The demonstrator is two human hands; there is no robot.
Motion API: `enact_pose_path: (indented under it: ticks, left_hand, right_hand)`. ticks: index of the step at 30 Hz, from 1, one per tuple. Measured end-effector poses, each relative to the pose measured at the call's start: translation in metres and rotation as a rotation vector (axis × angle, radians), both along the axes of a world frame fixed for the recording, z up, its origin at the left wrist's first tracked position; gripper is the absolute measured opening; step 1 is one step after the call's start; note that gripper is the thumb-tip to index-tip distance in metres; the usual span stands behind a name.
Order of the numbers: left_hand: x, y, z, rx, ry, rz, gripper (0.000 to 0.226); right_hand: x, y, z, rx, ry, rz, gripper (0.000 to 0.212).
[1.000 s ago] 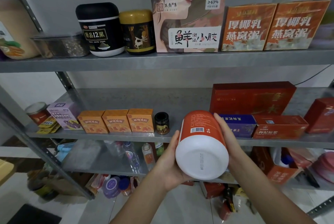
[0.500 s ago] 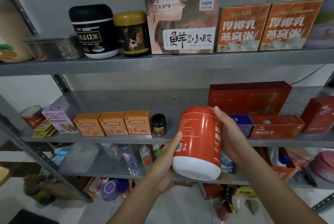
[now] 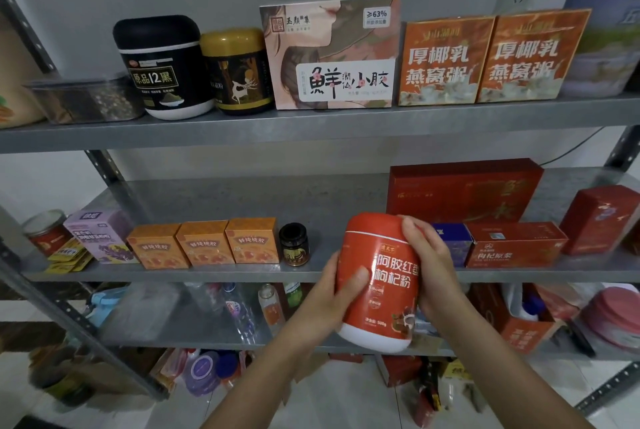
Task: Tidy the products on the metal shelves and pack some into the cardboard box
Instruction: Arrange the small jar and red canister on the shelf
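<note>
In front of the middle shelf [image 3: 207, 200]: one red jar [image 3: 377, 286], upright, label facing out, hanging just off the shelf edge between the dark jar [image 3: 294, 245] and the blue box [image 3: 453, 243]. The left hand [image 3: 322, 300] is wrapping its lower side, thumb lying across the label; the right hand [image 3: 429, 269] is curling over its upper shoulder. Progress, as judged: the top shelf [image 3: 311, 130] and middle shelf are standing in rows; the lower shelf [image 3: 173, 324] is lying cluttered. The jar is awaiting a slot. No packing carton is plainly showing, so packing is probably outstanding.

Middle shelf [image 3: 242, 200] lies bare behind three orange boxes [image 3: 204, 243]; a large red box [image 3: 464, 189] blocks its back right.
</note>
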State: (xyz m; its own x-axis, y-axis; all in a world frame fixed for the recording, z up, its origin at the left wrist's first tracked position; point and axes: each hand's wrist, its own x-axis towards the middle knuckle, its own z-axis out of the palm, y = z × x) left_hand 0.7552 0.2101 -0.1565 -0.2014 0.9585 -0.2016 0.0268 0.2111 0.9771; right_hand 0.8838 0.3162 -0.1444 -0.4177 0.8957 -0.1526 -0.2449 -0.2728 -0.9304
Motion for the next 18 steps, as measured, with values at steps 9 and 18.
enact_pose_path:
  ticks: [9, 18]
  left_hand:
    - [-0.010, 0.004, -0.012, 0.001, -0.131, 0.039, 0.100]
    - [-0.008, 0.004, -0.013, 0.030, -0.143, -0.043, 0.097]
  right_hand:
    - [0.005, 0.003, 0.011, 0.091, -0.083, 0.094, 0.056]
    - [0.018, 0.000, -0.010, -0.042, 0.034, 0.217, 0.079]
